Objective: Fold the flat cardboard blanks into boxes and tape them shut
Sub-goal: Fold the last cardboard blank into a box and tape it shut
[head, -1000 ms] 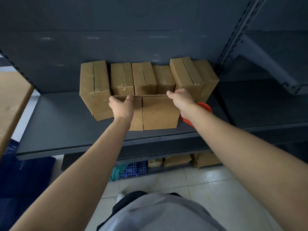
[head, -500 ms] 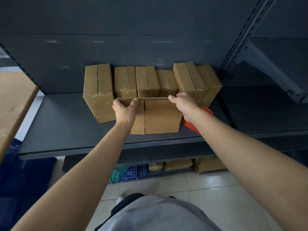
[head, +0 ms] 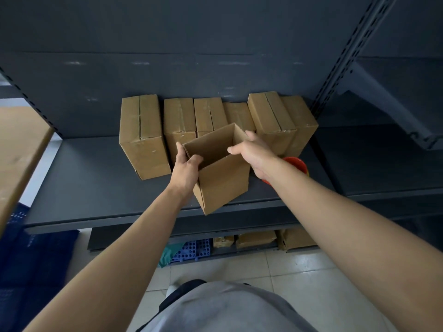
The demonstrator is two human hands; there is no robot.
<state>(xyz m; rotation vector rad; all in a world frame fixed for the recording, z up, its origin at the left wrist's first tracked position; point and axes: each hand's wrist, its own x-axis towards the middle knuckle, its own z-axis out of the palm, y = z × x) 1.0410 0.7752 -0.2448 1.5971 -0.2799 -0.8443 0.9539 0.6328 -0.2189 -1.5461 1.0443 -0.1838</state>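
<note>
A brown cardboard box (head: 224,180), opened into a rectangular tube with its top open, stands tilted on the dark grey shelf (head: 96,185). My left hand (head: 185,167) grips its left corner, thumb inside the opening. My right hand (head: 255,153) holds the right wall, thumb over the near edge and fingers behind. A red tape roll (head: 296,164) lies on the shelf, mostly hidden behind my right wrist.
Several taped boxes (head: 141,140) stand in a row against the shelf's back panel. A slotted upright (head: 347,51) and a bracket stand at the right. More boxes (head: 256,238) and a blue crate (head: 191,250) sit on the lower shelf. A wooden board (head: 19,149) juts in at left.
The blank was flat and upright between my hands; now it is pulled open into a square tube, turned and tilted toward me.
</note>
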